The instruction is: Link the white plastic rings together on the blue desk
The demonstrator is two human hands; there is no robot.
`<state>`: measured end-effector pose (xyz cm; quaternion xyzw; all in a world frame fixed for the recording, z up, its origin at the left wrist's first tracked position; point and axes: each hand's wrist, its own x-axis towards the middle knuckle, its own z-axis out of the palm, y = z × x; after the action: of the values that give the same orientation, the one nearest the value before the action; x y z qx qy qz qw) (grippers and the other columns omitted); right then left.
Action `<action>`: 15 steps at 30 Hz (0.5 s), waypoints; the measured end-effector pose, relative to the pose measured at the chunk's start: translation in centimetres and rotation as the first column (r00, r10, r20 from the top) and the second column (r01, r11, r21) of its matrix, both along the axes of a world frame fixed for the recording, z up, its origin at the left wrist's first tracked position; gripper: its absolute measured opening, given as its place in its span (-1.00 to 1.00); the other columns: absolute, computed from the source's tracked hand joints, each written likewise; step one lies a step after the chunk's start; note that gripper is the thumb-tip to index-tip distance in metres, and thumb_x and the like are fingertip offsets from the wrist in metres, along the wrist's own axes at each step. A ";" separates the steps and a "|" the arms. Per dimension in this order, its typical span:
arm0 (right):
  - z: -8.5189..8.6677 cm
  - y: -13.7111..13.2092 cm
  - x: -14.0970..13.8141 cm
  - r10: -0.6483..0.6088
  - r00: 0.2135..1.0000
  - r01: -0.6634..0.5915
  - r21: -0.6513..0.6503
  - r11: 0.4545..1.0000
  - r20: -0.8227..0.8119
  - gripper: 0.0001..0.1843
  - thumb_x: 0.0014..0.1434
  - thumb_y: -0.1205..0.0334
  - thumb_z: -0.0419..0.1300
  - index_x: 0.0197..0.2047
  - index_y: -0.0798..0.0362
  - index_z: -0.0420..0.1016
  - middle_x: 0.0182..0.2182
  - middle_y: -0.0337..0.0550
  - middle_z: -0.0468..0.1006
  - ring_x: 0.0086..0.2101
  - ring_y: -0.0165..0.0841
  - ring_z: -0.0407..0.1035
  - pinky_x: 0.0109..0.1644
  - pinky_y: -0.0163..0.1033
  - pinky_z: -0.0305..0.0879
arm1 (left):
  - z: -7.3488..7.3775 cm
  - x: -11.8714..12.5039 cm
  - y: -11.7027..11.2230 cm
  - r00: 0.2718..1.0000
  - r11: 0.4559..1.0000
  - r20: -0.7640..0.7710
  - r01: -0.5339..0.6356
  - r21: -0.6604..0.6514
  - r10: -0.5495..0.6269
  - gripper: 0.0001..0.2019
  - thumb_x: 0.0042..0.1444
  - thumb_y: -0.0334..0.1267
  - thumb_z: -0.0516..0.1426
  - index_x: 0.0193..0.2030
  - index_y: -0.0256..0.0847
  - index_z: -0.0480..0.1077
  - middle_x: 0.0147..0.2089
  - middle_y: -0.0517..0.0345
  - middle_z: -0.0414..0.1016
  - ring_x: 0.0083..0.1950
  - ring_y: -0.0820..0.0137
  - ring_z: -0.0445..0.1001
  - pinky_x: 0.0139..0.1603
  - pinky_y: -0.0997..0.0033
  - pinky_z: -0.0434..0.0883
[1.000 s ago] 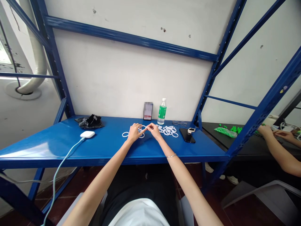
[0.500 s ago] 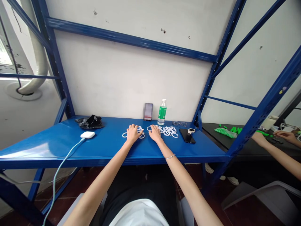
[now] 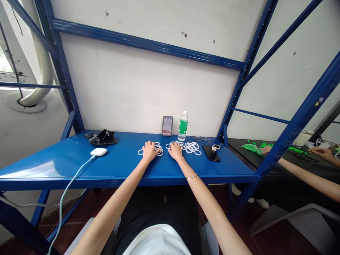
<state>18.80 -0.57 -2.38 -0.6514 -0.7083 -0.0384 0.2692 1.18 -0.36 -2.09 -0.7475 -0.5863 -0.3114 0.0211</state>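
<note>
Both my hands rest on the blue shelf top (image 3: 119,166) among white plastic rings. My left hand (image 3: 150,150) lies palm down with fingers spread over a small group of white rings (image 3: 140,152). A short way to its right, my right hand (image 3: 175,150) lies flat too, its fingers stretched onto the edge of a larger heap of white rings (image 3: 191,147). Neither hand grips a ring that I can see.
A green-labelled water bottle (image 3: 183,126) and a small upright phone (image 3: 167,125) stand at the wall. Glasses (image 3: 202,139), a black phone (image 3: 211,153) with a watch (image 3: 216,147), a white charger (image 3: 98,152) with cable and a black bag (image 3: 102,137) lie about. Another person's arms (image 3: 305,177) work at the right table.
A second ago my two hands pinched a ring together between them; they have parted and now lie flat on the rings. The other person's arm has reached left toward the green parts.
</note>
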 end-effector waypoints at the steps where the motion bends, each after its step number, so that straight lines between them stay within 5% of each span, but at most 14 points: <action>1: 0.0 0.0 0.0 0.001 1.000 -0.001 0.012 1.000 0.001 -0.89 0.21 0.32 0.10 -0.27 0.05 0.46 -0.03 0.13 0.39 0.05 -0.01 0.18 0.07 0.17 0.12 | 0.0 0.0 0.0 1.000 1.000 0.001 0.001 -0.002 -0.001 -0.61 0.20 -0.03 0.06 0.05 -0.24 0.34 0.09 -0.22 0.33 0.17 -0.03 0.24 0.06 0.00 0.29; 15: 1.6 -0.7 -0.9 0.192 0.978 -0.175 0.194 0.965 -0.077 -0.83 0.28 0.29 0.00 -0.23 0.05 0.42 -0.13 -0.01 0.41 -0.08 -0.18 0.24 0.04 -0.07 0.20 | 0.3 0.1 0.1 0.996 0.995 0.042 0.079 0.061 -0.082 -0.65 0.21 -0.09 0.07 0.06 -0.21 0.34 0.07 -0.17 0.34 0.17 0.02 0.25 0.06 0.07 0.31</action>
<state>17.87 -1.26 -0.78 -0.5560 -0.7454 -0.0484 0.3646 1.31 -0.26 -1.77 -0.7624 -0.5466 -0.3459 0.0176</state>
